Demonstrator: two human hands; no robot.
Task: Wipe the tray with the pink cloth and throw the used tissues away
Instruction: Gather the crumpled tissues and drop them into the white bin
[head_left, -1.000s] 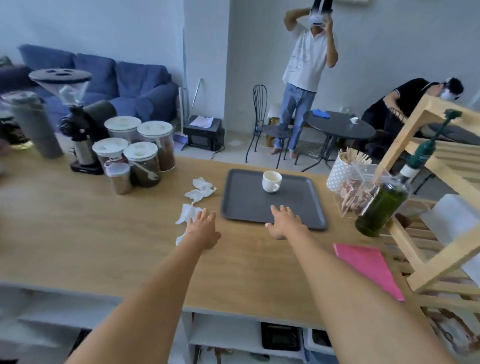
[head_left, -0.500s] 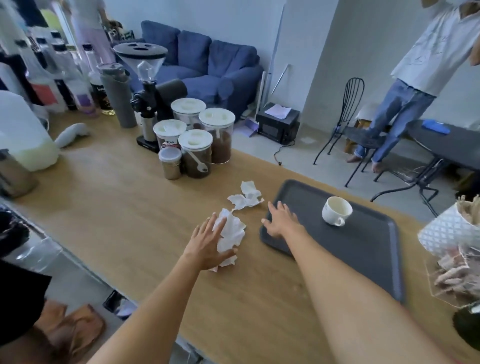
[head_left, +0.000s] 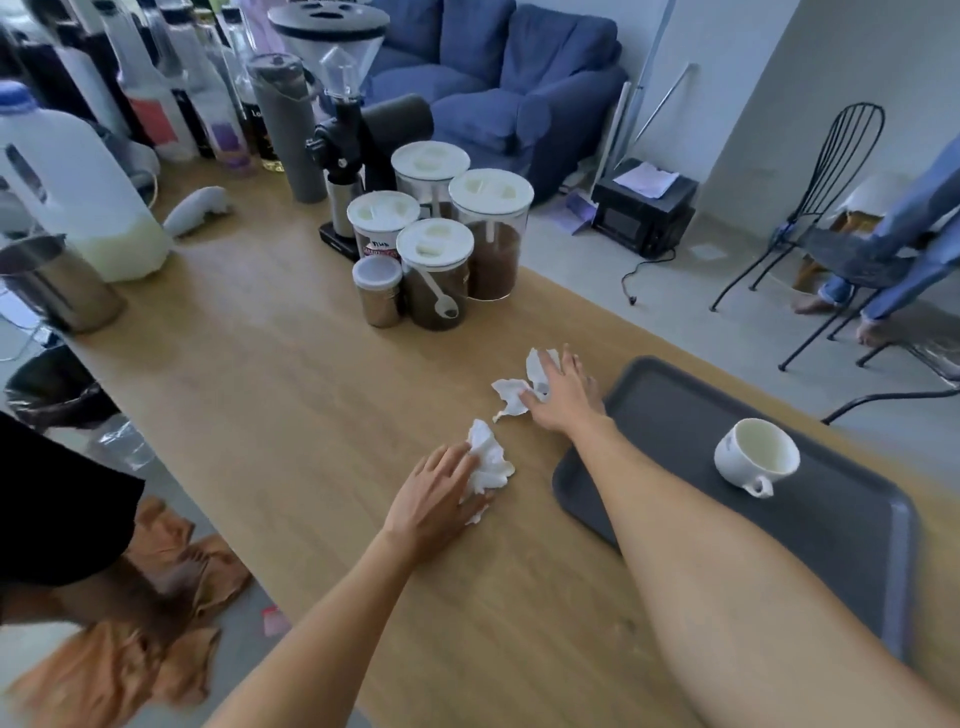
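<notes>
Two used white tissues lie on the wooden counter, left of the dark grey tray (head_left: 670, 436). My left hand (head_left: 436, 499) holds the nearer crumpled tissue (head_left: 491, 462) between its fingers and thumb. Over the farther tissue (head_left: 509, 395), my right hand (head_left: 563, 389) lies flat with its fingers spread, covering part of it, just beyond the tray's left corner. A white cup (head_left: 756, 457) lies tipped on the tray. The pink cloth is out of view.
Lidded coffee jars (head_left: 447, 244), a grinder (head_left: 337, 119), a milk jug (head_left: 78, 192) and a steel pitcher (head_left: 57, 283) crowd the counter's far left. A bin with a black bag (head_left: 49, 384) stands on the floor to the left. A person's legs and a chair (head_left: 831, 208) are at far right.
The view swung left and down. My right hand left the tray's edge and now rests on the farther tissue. My left hand closed around the nearer tissue.
</notes>
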